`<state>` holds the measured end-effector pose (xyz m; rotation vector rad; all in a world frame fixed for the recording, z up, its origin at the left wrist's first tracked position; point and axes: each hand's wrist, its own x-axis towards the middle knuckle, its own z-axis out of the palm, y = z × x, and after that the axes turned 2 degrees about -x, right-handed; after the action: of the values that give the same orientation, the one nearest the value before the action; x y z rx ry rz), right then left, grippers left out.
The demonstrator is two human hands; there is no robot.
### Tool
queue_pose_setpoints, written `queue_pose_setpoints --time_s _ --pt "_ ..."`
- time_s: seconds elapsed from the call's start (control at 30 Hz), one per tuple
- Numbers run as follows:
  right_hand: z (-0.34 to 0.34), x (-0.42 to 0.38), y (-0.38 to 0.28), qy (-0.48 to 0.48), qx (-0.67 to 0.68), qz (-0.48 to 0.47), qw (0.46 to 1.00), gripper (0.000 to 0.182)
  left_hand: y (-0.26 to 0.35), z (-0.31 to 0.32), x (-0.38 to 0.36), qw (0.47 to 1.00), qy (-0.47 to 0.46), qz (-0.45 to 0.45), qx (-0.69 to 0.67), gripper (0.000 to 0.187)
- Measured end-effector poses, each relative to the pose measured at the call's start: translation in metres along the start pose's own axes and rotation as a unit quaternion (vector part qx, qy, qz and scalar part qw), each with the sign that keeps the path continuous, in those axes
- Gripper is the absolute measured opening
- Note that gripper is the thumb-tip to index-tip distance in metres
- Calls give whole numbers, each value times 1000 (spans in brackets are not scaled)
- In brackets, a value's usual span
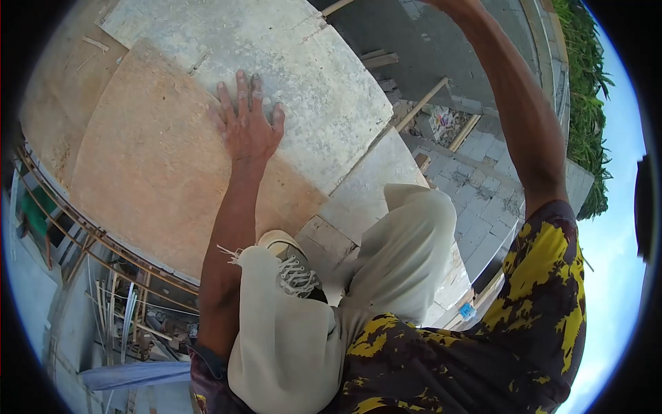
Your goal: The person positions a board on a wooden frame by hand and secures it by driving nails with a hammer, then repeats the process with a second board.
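My left hand lies palm down with its fingers spread, pressing on the seam between two boards. Under its fingers is a pale plywood sheet speckled with dried cement. The heel of the hand is by a brownish board that takes up the left side. My right arm stretches up to the top edge of the view, where the frame cuts it off before the hand. What the right hand touches or holds is hidden.
My shoe rests on the boards beside my bent knees. Beyond the platform's right edge is a drop to a block wall, with wooden poles between. A curved edge with metal bars borders the left, above lower ground with stacked poles.
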<state>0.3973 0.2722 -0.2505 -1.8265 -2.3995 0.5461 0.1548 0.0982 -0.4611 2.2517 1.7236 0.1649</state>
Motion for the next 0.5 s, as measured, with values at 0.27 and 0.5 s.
queue_pose_setpoints --time_s 0.27,0.5 --pt "39 -229 106 -47 -109 316 941 38 3 0 -2 997 14 10 80 64" --pt "42 -320 115 -64 -2 208 976 44 4 4 -2 994 33 13 105 64"
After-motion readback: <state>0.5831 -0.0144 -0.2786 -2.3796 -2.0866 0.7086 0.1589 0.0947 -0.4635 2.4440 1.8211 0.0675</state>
